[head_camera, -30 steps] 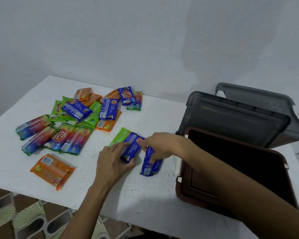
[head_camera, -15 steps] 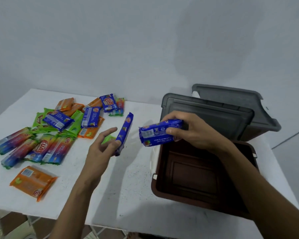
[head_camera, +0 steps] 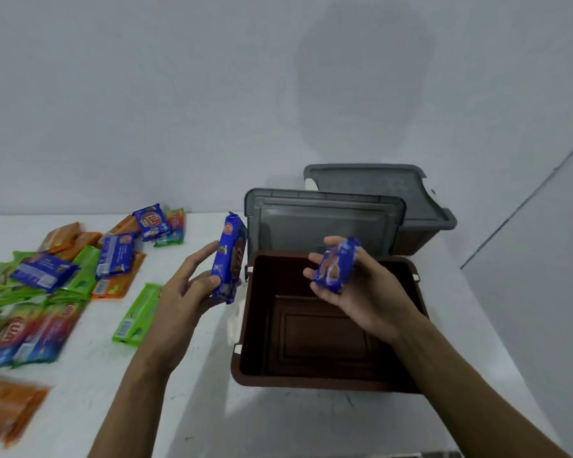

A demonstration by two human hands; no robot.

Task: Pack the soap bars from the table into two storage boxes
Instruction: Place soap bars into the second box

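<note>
My left hand (head_camera: 186, 292) holds a blue soap bar (head_camera: 229, 259) upright, just left of the open brown storage box (head_camera: 245, 368). Over that box my right hand (head_camera: 354, 289) grips a second blue soap bar (head_camera: 336, 266). The box's inside shows only its bare floor. A second box (head_camera: 414, 241) stands behind it at the back right. Several soap bars in blue, green, orange and multicolour wrappers lie in a pile (head_camera: 63, 269) on the white table (head_camera: 179, 408) at the left. One green bar (head_camera: 136, 314) lies apart, near my left wrist.
A grey lid (head_camera: 325, 223) leans upright between the two boxes, and another grey lid (head_camera: 377, 190) rests on the rear box. An orange bar (head_camera: 7, 408) lies near the table's front left edge. A plain wall rises behind the table.
Both hands have carried their blue bars to the right. The right hand now sits over the brown box's opening, and the left hand's bar has come up beside the box's left rim.
</note>
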